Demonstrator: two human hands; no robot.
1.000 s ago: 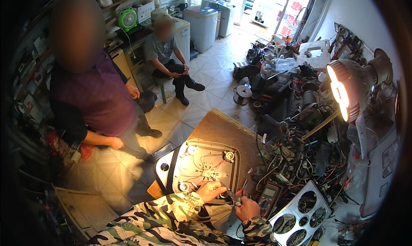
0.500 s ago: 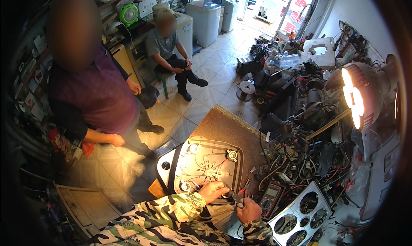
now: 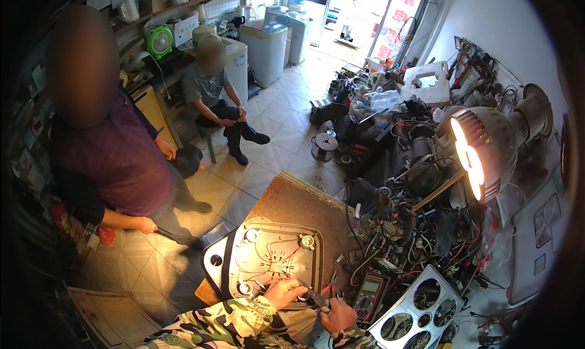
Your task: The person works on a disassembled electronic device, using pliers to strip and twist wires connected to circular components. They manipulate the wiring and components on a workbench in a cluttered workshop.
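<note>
Bottom center: two arms in camo sleeves. Left hand (image 3: 285, 292) resting on lower edge of the opened appliance panel (image 3: 268, 260), fingers curled, tips pressing on wires there. Right hand (image 3: 337, 315) just right of it, fist clenched round small pliers (image 3: 318, 298) w/ tips pointing left toward left hand, right at panel's lower right corner. Panel itself lying flat, lower center of frame, on a brown board (image 3: 298, 206); white inside, thin wires, round metal bits at corners.

Just right of right hand: dark multimeter (image 3: 367, 288). Bottom right: white plate w/ round holes (image 3: 420, 306). Above that, center right: big messy heap of cables & parts (image 3: 408, 227). Far right, mid frame: bright lamp (image 3: 481, 154), lit up.

Left side: person in purple top (image 3: 116, 160) leaning in, one hand low near floor. Farther back, upper left center: another person sitting (image 3: 213, 99), hands together on knee. Behind, top center: white washing machines (image 3: 265, 44), small green fan (image 3: 159, 40) on shelf, upper left. Tiled floor (image 3: 280, 130) between.
</note>
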